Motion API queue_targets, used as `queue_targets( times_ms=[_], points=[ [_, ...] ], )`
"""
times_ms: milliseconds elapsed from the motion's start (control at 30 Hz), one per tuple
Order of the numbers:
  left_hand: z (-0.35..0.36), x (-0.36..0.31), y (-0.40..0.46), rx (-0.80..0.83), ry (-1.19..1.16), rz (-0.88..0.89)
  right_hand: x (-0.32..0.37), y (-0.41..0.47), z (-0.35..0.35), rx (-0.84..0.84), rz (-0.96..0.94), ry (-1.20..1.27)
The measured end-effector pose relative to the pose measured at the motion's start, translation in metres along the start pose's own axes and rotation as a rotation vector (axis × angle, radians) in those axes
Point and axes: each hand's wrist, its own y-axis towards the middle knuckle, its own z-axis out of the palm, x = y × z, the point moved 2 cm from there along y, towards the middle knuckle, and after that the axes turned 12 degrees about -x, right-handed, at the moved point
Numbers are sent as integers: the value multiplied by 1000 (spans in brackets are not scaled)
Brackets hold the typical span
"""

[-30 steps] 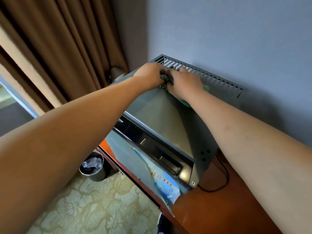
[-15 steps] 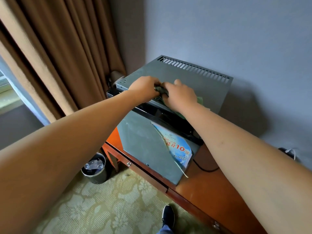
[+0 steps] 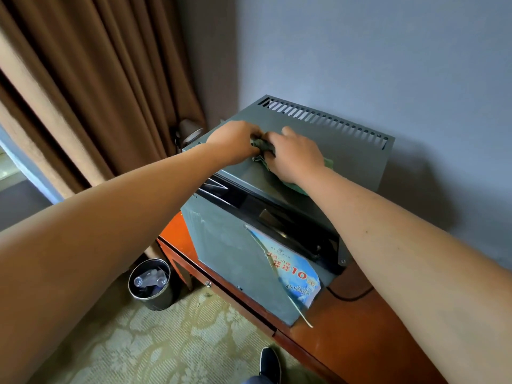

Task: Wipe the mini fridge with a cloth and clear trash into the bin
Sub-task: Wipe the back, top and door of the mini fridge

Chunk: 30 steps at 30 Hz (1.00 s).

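- Two outstretched arms meet on the mini fridge top; left hand and right hand each grip the green cloth, fingers curled.
- Since half a second ago, both hands sit farther back from the front edge.
- Bin stands on the floor beside the tabletop.

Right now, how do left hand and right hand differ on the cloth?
The left hand grips a bunched end of the green cloth near the mini fridge top's left edge; the right hand lies over the rest of the cloth, farther right. The left hand's fingers curl out of sight; the right hand's thumb shows. Both hold the same cloth on the fridge top.
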Motion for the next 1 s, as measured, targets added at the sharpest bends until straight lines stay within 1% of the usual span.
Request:
queue_targets(
  times_ms=[233,567,767,1000],
  points=[
    [20,15,75,-24,24,-29,-38,70,38,-32,-29,11],
    [41,33,166,-31,43,-127,-82,160,87,-38,-53,60],
    [45,38,189,-24,67,-150,-89,183,101,-30,-39,57],
    [40,33,175,-20,88,-129,-79,172,94,-7,26,38]
  ],
)
